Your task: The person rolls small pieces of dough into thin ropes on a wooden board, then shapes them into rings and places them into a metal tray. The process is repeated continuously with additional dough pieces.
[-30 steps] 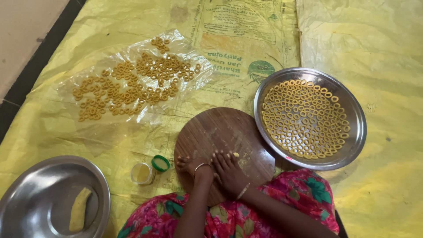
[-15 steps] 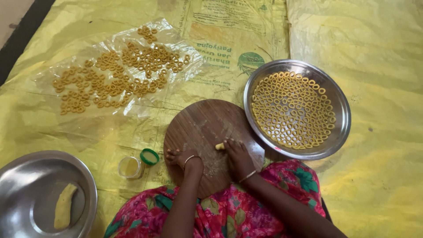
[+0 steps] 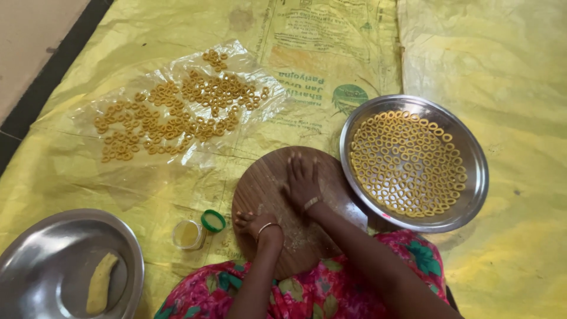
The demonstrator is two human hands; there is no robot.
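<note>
A round wooden board [image 3: 260, 189] lies on the yellow sheet in front of me. My right hand [image 3: 302, 180] lies flat on the board's middle with fingers stretched forward, pressing down; whatever is under the palm is hidden. My left hand [image 3: 253, 223] rests curled at the board's near left edge, and I cannot see anything in it. Crumbs of dough dust the board near my wrists. Both wrists wear thin bangles.
A steel plate [image 3: 472, 177] full of yellow dough rings sits to the right. More rings lie on a clear plastic sheet [image 3: 248, 65] at upper left. A steel bowl [image 3: 23, 248] with a dough lump [image 3: 100, 283] stands lower left. A small open jar [image 3: 188, 234] and green lid [image 3: 213, 220] sit beside the board.
My right hand slid forward across the board and flattened out, covering the small dough piece seen earlier. The left hand stayed near the board's near edge.
</note>
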